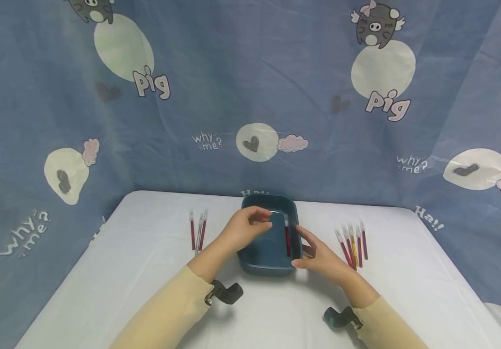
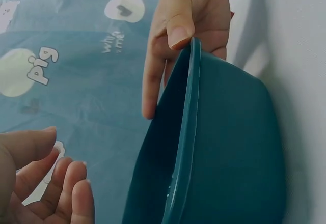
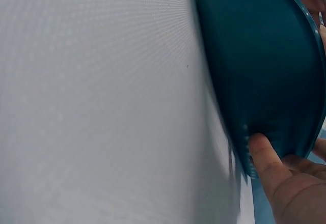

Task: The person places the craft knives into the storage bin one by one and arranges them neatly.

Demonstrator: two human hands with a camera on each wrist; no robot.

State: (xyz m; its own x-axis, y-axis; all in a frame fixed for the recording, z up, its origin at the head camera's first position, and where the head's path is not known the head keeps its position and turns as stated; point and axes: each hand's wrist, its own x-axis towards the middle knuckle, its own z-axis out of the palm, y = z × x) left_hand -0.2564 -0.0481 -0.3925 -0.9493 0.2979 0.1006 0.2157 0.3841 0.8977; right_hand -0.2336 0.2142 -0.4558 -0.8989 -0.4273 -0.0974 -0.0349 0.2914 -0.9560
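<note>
A dark teal plastic bin [image 1: 267, 269] stands on the white table, with one slim red pen-like tool [image 1: 287, 237] with a pale cap lying inside along its right side. My left hand [image 1: 247, 230] hovers over the bin's left half, fingers loosely bent and thumb apart from them. Nothing shows between the fingers of this hand [image 2: 56, 188] in the left wrist view. My right hand [image 1: 320, 257] holds the bin's near right corner. In the right wrist view its thumb [image 3: 265, 155] presses the outer wall while its other fingers lie around the side.
Three similar capped tools [image 1: 199, 235] lie left of the bin, two red and one silvery. Several more [image 1: 355, 247], mostly red with one yellow, lie fanned out on the right. A blue printed cloth [image 1: 189, 160] hangs behind the white table [image 1: 145, 261].
</note>
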